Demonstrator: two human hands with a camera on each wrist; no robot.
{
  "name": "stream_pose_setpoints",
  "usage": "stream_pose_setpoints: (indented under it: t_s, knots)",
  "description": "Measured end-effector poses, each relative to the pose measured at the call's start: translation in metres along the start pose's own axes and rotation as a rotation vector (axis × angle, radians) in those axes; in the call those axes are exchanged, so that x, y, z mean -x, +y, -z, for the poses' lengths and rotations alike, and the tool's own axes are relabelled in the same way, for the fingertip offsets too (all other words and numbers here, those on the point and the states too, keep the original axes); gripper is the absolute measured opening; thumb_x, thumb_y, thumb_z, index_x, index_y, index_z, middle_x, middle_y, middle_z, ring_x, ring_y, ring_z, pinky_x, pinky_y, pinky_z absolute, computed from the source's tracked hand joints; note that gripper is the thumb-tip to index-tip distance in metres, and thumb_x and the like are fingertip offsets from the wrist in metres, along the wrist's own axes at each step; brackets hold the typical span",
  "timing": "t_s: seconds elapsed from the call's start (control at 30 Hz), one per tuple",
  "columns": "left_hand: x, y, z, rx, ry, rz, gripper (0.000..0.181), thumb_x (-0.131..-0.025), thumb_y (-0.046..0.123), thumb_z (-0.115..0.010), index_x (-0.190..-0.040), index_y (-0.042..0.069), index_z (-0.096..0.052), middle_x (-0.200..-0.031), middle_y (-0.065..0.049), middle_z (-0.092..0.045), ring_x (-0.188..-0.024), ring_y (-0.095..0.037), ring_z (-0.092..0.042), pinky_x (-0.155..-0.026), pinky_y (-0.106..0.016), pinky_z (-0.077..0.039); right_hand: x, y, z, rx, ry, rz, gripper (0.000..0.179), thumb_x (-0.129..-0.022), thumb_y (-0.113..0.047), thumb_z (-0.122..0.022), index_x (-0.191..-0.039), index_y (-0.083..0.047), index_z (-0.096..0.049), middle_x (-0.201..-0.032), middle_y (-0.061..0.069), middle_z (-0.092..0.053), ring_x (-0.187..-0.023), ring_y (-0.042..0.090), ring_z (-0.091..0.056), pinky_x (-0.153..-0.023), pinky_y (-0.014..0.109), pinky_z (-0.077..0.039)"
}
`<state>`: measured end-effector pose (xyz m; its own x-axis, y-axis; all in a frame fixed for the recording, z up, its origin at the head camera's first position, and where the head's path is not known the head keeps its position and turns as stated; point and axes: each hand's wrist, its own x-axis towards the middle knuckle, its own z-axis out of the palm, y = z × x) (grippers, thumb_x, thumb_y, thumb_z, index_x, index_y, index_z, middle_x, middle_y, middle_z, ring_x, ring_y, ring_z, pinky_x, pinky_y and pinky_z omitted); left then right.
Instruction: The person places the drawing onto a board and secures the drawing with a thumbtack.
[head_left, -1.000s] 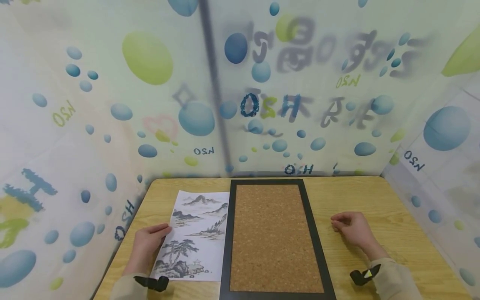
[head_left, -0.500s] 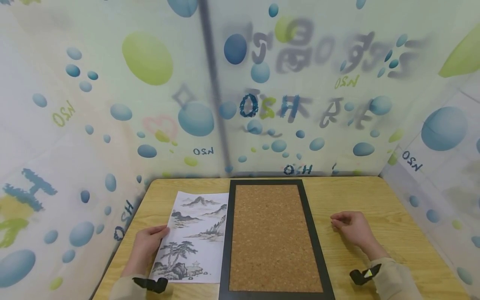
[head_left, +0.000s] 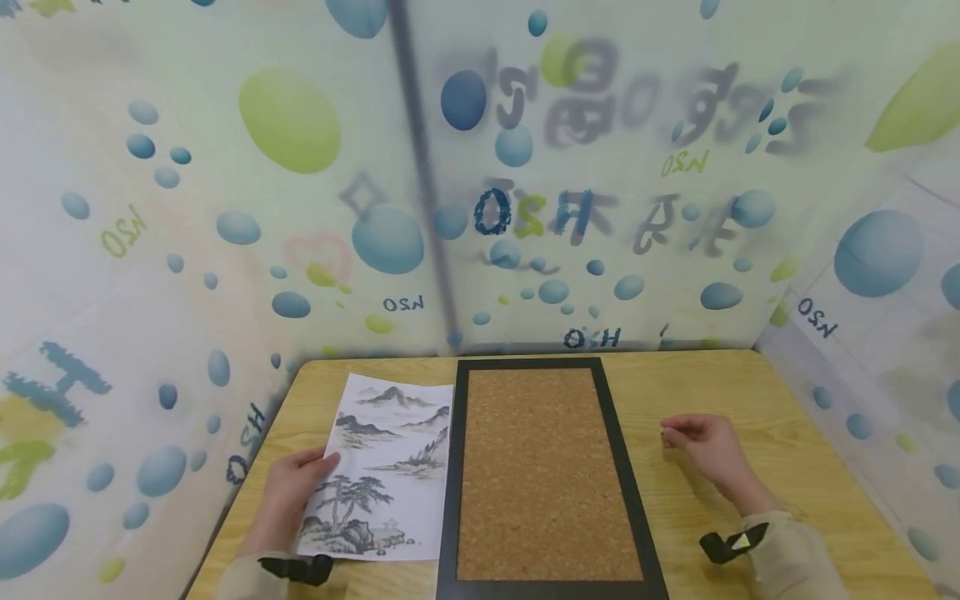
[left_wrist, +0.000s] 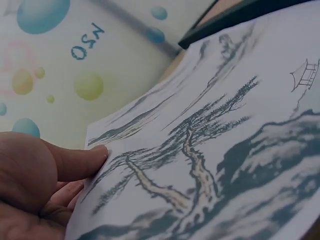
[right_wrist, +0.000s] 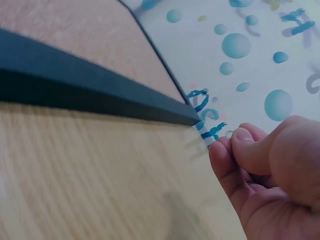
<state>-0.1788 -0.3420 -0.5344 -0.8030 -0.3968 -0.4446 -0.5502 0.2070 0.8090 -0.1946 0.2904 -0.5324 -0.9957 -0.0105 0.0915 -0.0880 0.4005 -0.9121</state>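
Note:
My left hand [head_left: 292,492] pinches the left edge of a paper sheet printed with an ink landscape [head_left: 393,500], thumb on top and fingers underneath. The left wrist view shows the sheet [left_wrist: 240,165] bowed and raised along that edge. Its right edge runs along the black frame of a corkboard [head_left: 547,475]. To the right of the board my right hand [head_left: 708,450] is held over the table, thumb and fingertips together. Between them it pinches a small clear, round-looking thing [right_wrist: 229,134], mostly hidden by the fingers.
The corkboard's black frame [right_wrist: 75,80] stands up from the wooden table [head_left: 795,467] as a raised edge. Behind the table rises a pale wall covering [head_left: 637,275] with blue and green dots, and similar panels close in both sides.
My left hand has shifted slightly left with the sheet, whose top left corner has moved up and left. The right hand stays nearly in place, its pinch turned a little. The head view has shifted slightly.

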Motion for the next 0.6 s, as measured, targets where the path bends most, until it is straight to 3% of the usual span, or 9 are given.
stream_pose_setpoints:
  t_s: [0.13,0.3,0.6]
  knots:
    - [0.005,0.008,0.006,-0.013,0.003,-0.049,0.069,-0.103,0.032,-0.072,-0.153,-0.008,-0.047,-0.145,-0.029,-0.057,-0.113,-0.030,-0.063,-0.084,-0.037,-0.054,0.000,-0.007,0.004,-0.064,0.006,-0.004,0.022,-0.102,0.007,-0.064,-0.119,0.020,-0.067,-0.110,0.034,-0.071,-0.086,0.014,-0.074,-0.080,0.034,-0.063]
    - [0.014,0.022,0.009,0.001,-0.004,-0.097,0.070,-0.103,0.036,-0.072,-0.154,-0.005,-0.048,-0.142,-0.027,-0.060,-0.105,-0.025,-0.067,-0.075,-0.031,-0.057,-0.001,-0.018,0.007,-0.103,0.004,-0.030,0.027,-0.104,0.002,-0.065,-0.124,0.020,-0.065,-0.115,0.032,-0.070,-0.088,0.016,-0.075,-0.084,0.031,-0.061]
    - [0.032,0.051,0.008,0.063,-0.010,-0.168,0.066,-0.102,0.034,-0.074,-0.154,0.000,-0.051,-0.140,-0.023,-0.065,-0.094,-0.017,-0.071,-0.073,-0.030,-0.059,-0.004,-0.028,0.007,-0.159,0.036,-0.019,0.027,-0.103,0.001,-0.067,-0.123,0.018,-0.066,-0.107,0.009,-0.077,-0.089,0.013,-0.075,-0.085,0.028,-0.060]
